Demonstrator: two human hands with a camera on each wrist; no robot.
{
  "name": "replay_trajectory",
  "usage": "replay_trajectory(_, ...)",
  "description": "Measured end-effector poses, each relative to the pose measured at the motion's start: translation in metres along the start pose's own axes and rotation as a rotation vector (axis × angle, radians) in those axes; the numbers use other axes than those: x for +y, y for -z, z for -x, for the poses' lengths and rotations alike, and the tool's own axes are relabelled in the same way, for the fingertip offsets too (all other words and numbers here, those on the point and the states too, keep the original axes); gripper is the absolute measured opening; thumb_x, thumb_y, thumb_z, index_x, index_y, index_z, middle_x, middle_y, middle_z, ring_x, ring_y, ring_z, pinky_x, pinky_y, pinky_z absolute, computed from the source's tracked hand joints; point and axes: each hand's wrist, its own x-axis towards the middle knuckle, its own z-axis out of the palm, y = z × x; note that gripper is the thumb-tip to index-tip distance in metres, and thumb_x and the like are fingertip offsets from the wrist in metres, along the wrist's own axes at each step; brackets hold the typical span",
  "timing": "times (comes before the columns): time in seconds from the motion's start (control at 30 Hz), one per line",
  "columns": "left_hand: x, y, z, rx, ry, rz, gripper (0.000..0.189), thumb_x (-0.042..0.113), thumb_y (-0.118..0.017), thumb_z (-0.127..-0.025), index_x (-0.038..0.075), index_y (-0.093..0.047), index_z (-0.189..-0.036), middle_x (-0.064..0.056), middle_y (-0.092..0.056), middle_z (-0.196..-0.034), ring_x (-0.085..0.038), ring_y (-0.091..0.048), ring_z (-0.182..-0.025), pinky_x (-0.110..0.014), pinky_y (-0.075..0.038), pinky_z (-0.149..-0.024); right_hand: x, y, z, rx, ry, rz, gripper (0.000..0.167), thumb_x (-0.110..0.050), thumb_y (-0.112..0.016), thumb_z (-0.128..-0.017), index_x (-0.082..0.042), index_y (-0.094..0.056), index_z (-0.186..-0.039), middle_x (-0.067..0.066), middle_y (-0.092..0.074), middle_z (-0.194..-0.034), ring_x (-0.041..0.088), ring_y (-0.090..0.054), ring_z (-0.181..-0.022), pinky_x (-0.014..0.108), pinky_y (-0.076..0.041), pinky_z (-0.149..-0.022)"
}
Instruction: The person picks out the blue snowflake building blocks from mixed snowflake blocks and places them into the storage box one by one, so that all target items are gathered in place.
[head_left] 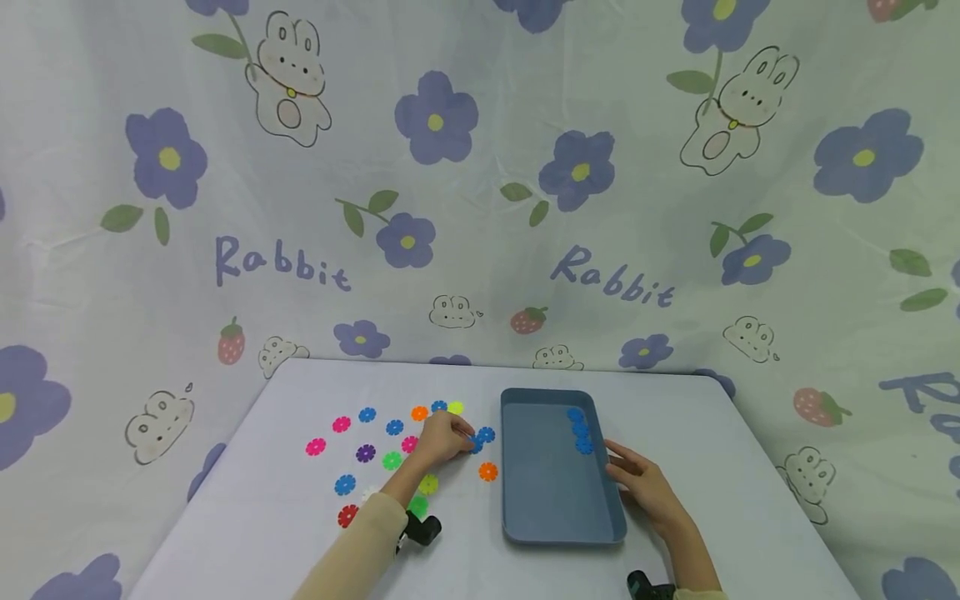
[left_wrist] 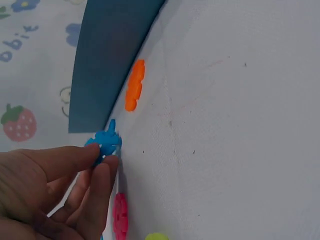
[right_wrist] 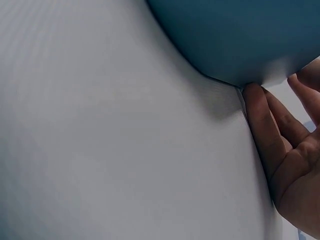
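Observation:
My left hand (head_left: pixel 441 440) pinches a blue notched disc (left_wrist: pixel 106 142) between thumb and fingertips, just over the table left of the tray. Close beside it in the head view is another blue disc (head_left: pixel 487 434). An orange disc (head_left: pixel 488 472) lies nearer me, next to the tray's left side. The grey-blue rectangular tray (head_left: pixel 555 504) holds several blue discs (head_left: pixel 581 429) in a row along its far right side. My right hand (head_left: pixel 647 485) touches the tray's right side with relaxed fingers; in the right wrist view its fingertips (right_wrist: pixel 254 92) meet the tray's lower edge.
Left of the tray, loose discs lie scattered on the white table (head_left: pixel 247 517): pink (head_left: pixel 316 447), purple (head_left: pixel 365 453), green (head_left: pixel 392 460), red (head_left: pixel 347 516) and more blue ones (head_left: pixel 345 485). My left forearm covers part of them. A patterned curtain (head_left: pixel 480 217) hangs behind the table.

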Motion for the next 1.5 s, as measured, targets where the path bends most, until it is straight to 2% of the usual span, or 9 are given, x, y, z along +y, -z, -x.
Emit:
replay_trajectory(0.13, 0.001, 0.000, 0.003, -0.010, 0.051, 0.095, 0.013, 0.003, -0.076, -0.082, -0.001, -0.074, -0.095, -0.004, -0.065, -0.075, -0.018, -0.064, -0.064, -0.028, -0.057, -0.062, -0.001, 0.000, 0.001, -0.003, -0.001, 0.001, 0.055, -0.026, -0.068, -0.092, -0.017, -0.050, -0.143, 0.023, -0.046, -0.141, 0.040, -0.047, -0.127, 0.053, -0.049, -0.092)
replay_trajectory(0.27, 0.003, 0.000, 0.005, -0.015, 0.071, 0.137, 0.016, 0.005, -0.075, -0.084, -0.002, -0.073, -0.098, -0.005, -0.065, -0.075, -0.021, -0.066, -0.065, -0.028, -0.057, -0.062, -0.001, 0.000, 0.001, -0.007, -0.004, 0.002, 0.055, -0.026, -0.068, -0.092, -0.017, -0.050, -0.143, 0.023, -0.045, -0.142, 0.041, -0.046, -0.127, 0.053, -0.048, -0.093)
replay_trajectory(0.6, 0.016, 0.001, 0.006, -0.042, 0.057, 0.223, 0.019, 0.006, -0.075, -0.085, -0.002, -0.072, -0.101, -0.007, -0.066, -0.078, -0.022, -0.068, -0.069, -0.028, -0.058, -0.065, -0.001, 0.002, 0.000, -0.016, 0.004, -0.005, 0.056, -0.025, -0.067, -0.093, -0.017, -0.048, -0.145, 0.023, -0.045, -0.142, 0.039, -0.047, -0.127, 0.051, -0.049, -0.092)
replay_trajectory(0.87, 0.031, 0.001, 0.012, -0.066, 0.047, 0.338, 0.022, 0.006, -0.076, -0.083, -0.004, -0.071, -0.102, -0.009, -0.067, -0.081, -0.022, -0.069, -0.072, -0.029, -0.059, -0.066, -0.001, 0.002, 0.000, -0.020, -0.011, -0.014, 0.055, -0.024, -0.066, -0.094, -0.017, -0.047, -0.145, 0.023, -0.045, -0.142, 0.038, -0.048, -0.126, 0.049, -0.049, -0.092)
replay_trajectory(1.1, 0.047, -0.006, 0.010, -0.089, 0.035, 0.378, 0.023, 0.005, -0.076, -0.083, -0.005, -0.071, -0.103, -0.010, -0.067, -0.082, -0.024, -0.070, -0.074, -0.030, -0.059, -0.068, 0.001, 0.000, -0.001, -0.021, -0.004, -0.005, 0.055, -0.025, -0.067, -0.093, -0.017, -0.049, -0.144, 0.022, -0.046, -0.142, 0.038, -0.047, -0.126, 0.050, -0.049, -0.092)
replay_trajectory(1.5, 0.061, -0.030, 0.002, -0.124, 0.006, 0.415, 0.024, 0.004, -0.077, -0.082, -0.008, -0.071, -0.102, -0.009, -0.067, -0.081, -0.022, -0.070, -0.071, -0.030, -0.059, -0.067, -0.001, 0.000, 0.000, -0.013, -0.004, 0.006, 0.055, -0.024, -0.066, -0.094, -0.018, -0.047, -0.145, 0.022, -0.044, -0.143, 0.038, -0.046, -0.128, 0.051, -0.048, -0.094)
